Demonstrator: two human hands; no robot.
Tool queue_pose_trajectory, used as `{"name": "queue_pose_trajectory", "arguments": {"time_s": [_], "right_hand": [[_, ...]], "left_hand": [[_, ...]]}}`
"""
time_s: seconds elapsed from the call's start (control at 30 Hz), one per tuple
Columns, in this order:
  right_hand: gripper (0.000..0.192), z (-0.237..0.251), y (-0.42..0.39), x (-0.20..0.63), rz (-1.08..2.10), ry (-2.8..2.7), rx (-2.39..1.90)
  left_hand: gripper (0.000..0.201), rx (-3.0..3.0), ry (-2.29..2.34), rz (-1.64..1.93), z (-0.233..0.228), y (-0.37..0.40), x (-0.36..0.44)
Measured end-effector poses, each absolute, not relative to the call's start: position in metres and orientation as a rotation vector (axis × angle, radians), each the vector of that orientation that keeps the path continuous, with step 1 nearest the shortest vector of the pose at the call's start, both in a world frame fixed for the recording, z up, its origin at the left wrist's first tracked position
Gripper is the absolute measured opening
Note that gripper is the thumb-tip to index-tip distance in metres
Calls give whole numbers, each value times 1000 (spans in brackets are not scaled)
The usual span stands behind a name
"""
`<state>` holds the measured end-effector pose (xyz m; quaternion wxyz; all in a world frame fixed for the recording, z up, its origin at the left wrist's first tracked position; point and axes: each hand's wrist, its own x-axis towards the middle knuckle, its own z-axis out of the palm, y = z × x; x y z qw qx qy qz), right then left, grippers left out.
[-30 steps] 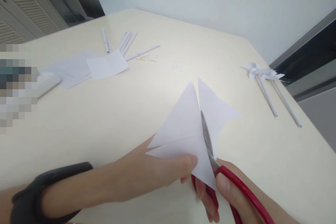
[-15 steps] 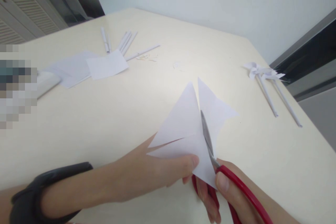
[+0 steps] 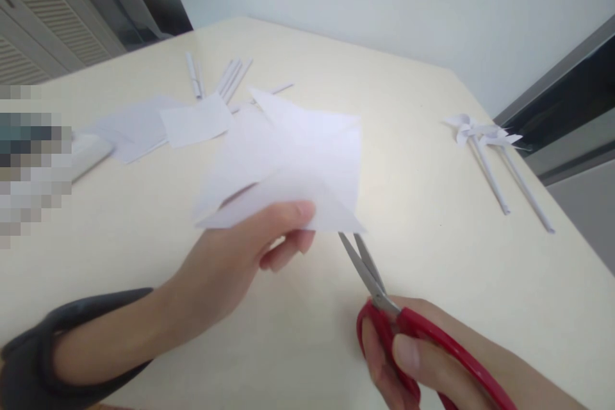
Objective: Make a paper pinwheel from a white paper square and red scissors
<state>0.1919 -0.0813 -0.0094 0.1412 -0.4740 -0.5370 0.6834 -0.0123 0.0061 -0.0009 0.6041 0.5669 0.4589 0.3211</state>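
My left hand (image 3: 240, 256) pinches a white sheet of paper (image 3: 307, 157) at its near edge, thumb on top and fingers underneath. Slits run in from its corners, and the sheet is slightly blurred as it hangs over the table. Lower right, my right hand (image 3: 427, 359) is closed around red-handled scissors (image 3: 379, 298). Their blades are a little apart and point up towards the paper's near right corner, with the tips at or just under its edge. Whether they touch the paper I cannot tell. A dark band (image 3: 33, 352) circles my left wrist.
Two paper pinwheels on rolled sticks (image 3: 490, 173) lie near the table's right edge. At the back left are rolled paper sticks (image 3: 230, 77), a small paper square (image 3: 195, 120) and larger sheets (image 3: 139, 122). A pale wall (image 3: 384, 6) borders the table (image 3: 461, 282) behind.
My left hand has carried the paper up and to the left, off the scissor blades. The scissors stay at the lower right in my right hand, no longer across the sheet.
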Motion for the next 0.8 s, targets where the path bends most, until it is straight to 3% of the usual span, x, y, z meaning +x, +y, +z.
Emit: {"name": "queue_pose_trajectory", "arguments": {"time_s": [0.1, 0.17, 0.33, 0.4, 0.47, 0.8], "right_hand": [[35, -12, -79, 197, 1911, -1606, -1412], [29, -12, -76, 202, 1696, -1702, -1597], [17, -20, -69, 209, 992, -1886, -2006], [4, -27, -64, 211, 691, -1958, -2073], [10, -34, -60, 213, 536, -2008, -2060], [16, -40, -55, 221, 504, -1917, -1970]], "left_hand": [[33, 1220, 923, 999, -7, 13, -16], [33, 1228, 895, 991, -13, 13, -18], [35, 1405, 925, 521, -19, 5, -17], [34, 1449, 909, 293, -15, 2, -14], [31, 1492, 860, 199, -9, 0, -11], [30, 1663, 729, 196, -3, -4, -13]]}}
